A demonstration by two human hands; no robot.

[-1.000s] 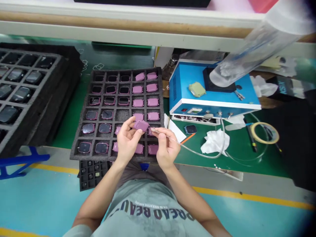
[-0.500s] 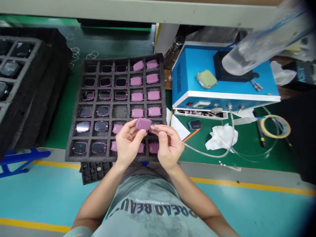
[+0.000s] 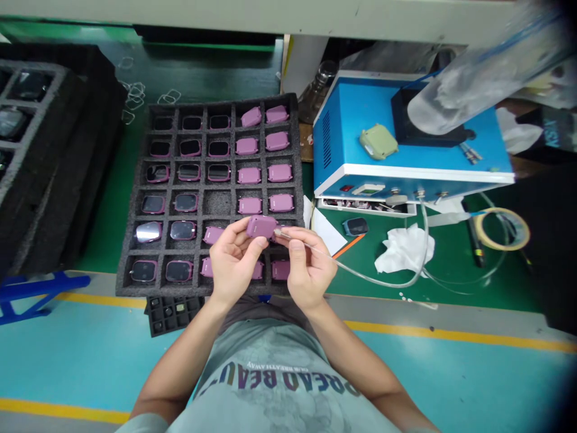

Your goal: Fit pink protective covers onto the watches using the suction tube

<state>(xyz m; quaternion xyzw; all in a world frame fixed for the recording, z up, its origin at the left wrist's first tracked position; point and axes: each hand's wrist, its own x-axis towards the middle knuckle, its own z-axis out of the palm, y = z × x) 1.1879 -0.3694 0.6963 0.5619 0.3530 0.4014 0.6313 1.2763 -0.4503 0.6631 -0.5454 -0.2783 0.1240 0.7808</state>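
Head view. Purple smartwatch body point(image 3: 262, 226) above the near part of the gray foam tray point(image 3: 217, 207), tilted, small pale lettering on the face turned up. Left hand point(image 3: 232, 258) has it, fingers grasping the left end, thumb along the near edge.

Handling, by judgement: light, stiff shell; smooth finish could slip from damp fingers; any glass, as on its neighbours in the tray, would scratch or crack if dropped. Best hold: side edges, off the screen.

Right hand point(image 3: 311, 267) over the tray's near right, fingers pinching the end of a clear tube point(image 3: 369, 281). Its tip is at the body's right end; touching or just beside, cannot tell. Tube likely limp; grip close behind the tip.

Right of tray, on the green table point(image 3: 455, 252): blue machine box point(image 3: 351, 120), olive watch body point(image 3: 378, 142) on top; crumpled white tissue point(image 3: 403, 252) nearer. Left of tray: foam tray stack point(image 3: 83, 126).
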